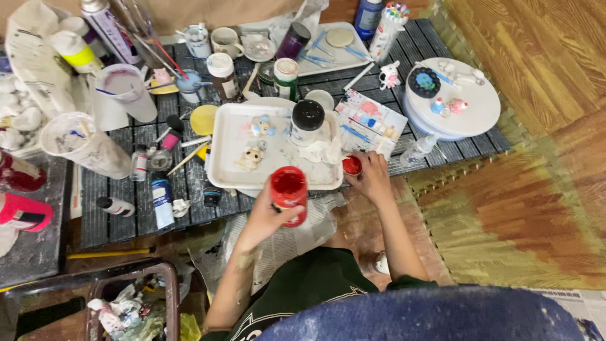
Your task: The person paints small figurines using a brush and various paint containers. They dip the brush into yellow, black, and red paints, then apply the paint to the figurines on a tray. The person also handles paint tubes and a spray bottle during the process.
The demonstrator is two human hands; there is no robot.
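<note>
The left hand [262, 218] is wrapping its fingers around an open red paint jar [289, 194], holding it upright just in front of the near edge of a white rectangular tray [221, 165], its round mouth showing glossy red paint inside. The right hand [372, 180] is resting on the small red lid [352, 165], fingers closing over it at the tray's right corner, so jar and lid are sitting near each other but apart. On the tray a black-capped jar [307, 120] is standing beside crumpled tissue [322, 150], and two small pale figurines [251, 158] are lying on the paint-smeared plastic. To the right of the tray a mixing palette [371, 121] is showing pink and blue dabs, and beyond it a round white turntable [476, 117] is carrying a dark disc with a blue flower [424, 82] and tiny painted pieces. A clear spray bottle [418, 150] is lying between palette and turntable. Left of the tray, small paint bottles [161, 201], brushes and a yellow disc [203, 119] are crowding the dark ribbed mat [110, 221]; cloudy plastic cups [85, 144] are standing further left. Newspaper [315, 227] is lying crumpled under the left hand, and the wooden floor [543, 57] is stretching away on the right.
</note>
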